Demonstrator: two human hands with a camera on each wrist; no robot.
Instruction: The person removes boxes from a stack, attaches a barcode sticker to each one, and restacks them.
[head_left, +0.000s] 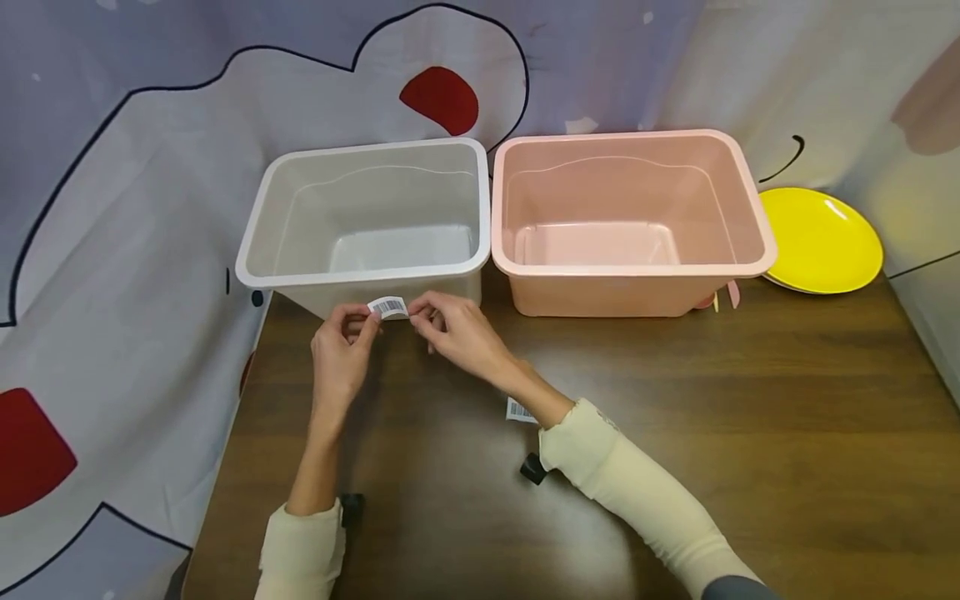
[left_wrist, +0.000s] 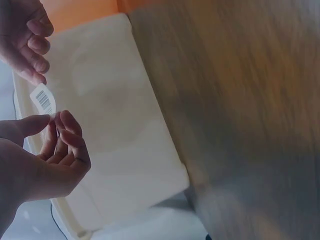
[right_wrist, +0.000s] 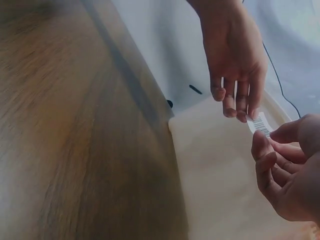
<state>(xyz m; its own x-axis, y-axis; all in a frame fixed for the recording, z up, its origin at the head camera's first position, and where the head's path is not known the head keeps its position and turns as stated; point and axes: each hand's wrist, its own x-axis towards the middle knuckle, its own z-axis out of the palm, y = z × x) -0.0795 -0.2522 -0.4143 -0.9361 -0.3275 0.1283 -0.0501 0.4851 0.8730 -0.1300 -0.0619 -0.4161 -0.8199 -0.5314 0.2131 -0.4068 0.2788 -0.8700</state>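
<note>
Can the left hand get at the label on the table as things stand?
Probably not yet: the left hand pinches the held label, and the right forearm partly hides the table label in the head view.

White barcode label, bowed
Printed with black bars, pinched by the left hand at nine o'clock and right hand at three, on the six o'clock side of the grey bin.

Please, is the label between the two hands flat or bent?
Bent: the label bows between the left hand and right hand, which pinch its ends; the head view shows curved edges.
</note>
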